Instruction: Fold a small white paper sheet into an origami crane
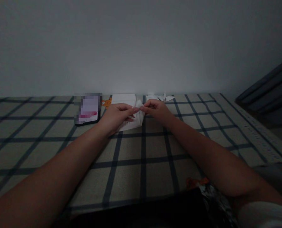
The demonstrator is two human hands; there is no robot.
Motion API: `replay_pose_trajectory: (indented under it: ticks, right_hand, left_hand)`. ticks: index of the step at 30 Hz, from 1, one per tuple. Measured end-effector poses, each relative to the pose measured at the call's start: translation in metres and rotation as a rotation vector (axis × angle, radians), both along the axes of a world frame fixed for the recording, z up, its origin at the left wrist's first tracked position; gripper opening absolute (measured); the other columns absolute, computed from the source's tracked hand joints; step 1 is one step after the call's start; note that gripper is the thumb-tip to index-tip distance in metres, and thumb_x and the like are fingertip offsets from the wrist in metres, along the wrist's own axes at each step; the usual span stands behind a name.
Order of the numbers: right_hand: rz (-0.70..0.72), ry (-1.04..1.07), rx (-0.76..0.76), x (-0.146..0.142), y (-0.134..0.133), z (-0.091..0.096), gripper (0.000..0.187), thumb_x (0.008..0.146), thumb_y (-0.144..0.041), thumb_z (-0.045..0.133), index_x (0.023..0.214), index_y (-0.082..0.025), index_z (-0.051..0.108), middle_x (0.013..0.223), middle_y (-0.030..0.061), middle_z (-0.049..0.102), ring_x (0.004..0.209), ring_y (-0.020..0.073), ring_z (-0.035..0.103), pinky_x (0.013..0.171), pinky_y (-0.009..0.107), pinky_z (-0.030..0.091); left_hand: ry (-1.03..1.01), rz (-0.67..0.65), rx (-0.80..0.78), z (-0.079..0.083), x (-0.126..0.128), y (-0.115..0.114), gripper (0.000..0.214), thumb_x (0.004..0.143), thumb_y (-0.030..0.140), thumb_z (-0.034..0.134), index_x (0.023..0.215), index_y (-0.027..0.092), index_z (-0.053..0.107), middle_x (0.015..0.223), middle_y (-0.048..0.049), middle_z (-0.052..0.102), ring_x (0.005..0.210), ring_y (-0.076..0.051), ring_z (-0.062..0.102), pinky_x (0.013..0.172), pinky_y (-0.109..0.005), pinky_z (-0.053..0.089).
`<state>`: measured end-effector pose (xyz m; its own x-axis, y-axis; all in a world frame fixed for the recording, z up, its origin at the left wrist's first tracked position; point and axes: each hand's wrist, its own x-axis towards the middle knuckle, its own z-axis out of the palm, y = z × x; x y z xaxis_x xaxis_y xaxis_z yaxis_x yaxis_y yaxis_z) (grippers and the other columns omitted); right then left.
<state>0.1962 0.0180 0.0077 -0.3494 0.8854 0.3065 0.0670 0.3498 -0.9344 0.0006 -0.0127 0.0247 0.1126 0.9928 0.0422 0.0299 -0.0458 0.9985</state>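
Between my two hands a white sheet of thin paper (138, 117) is gathered and creased, its lower left corner spreading toward the cloth. My left hand (118, 114) pinches it from the left, thumb and finger pressed at the upper fold. From the right, my right hand (156, 109) pinches the same fold, its fingertips almost meeting the left ones. The fingers cover part of the folds. Just behind the left hand lies a flat white stack of paper (123, 98). Folded white paper pieces (164, 97), one with a raised point, rest behind the right hand.
A checked tablecloth (129, 171) covers the table, which meets a plain wall (141, 47). Left of my hands is a phone (88, 109) with a lit, blurred screen. An orange figure (107, 102) shows beside the stack. Dark striped fabric (271, 91) stands at the right.
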Motion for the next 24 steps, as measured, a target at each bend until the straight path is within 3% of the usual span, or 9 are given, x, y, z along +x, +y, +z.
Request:
replay_pose_trajectory:
  ticks: [11,20,24]
  right_hand:
    - [0.076,0.036,-0.053,-0.0029,-0.0039,0.0046,0.044,0.071,-0.059,0.079,0.076,-0.018,0.064,0.072,-0.0014,0.065,0.068,0.0117,0.06,0.065,0.026,0.051]
    - [0.021,0.033,-0.016,0.0015,0.0007,0.0006,0.04,0.077,-0.056,0.076,0.077,-0.019,0.062,0.073,-0.0009,0.064,0.07,0.0129,0.06,0.069,0.028,0.051]
    - [0.055,0.081,-0.044,0.0015,0.0015,-0.0015,0.037,0.079,-0.054,0.075,0.079,-0.019,0.062,0.076,-0.0009,0.064,0.072,0.0127,0.061,0.072,0.029,0.053]
  left_hand:
    - [-0.053,-0.001,-0.053,-0.0033,-0.0008,0.0006,0.04,0.058,0.043,0.095,0.063,0.016,0.065,0.059,0.0009,0.063,0.046,-0.007,0.053,0.045,-0.018,0.043]
    - [-0.149,-0.104,-0.03,-0.0011,-0.0019,0.0001,0.037,0.07,0.048,0.084,0.082,0.014,0.073,0.077,-0.0052,0.069,0.066,-0.015,0.064,0.049,-0.021,0.051]
    - [-0.222,-0.135,-0.031,-0.0021,-0.0027,0.0014,0.04,0.073,0.052,0.081,0.083,0.014,0.072,0.078,-0.0067,0.069,0.065,-0.016,0.065,0.045,-0.022,0.05]
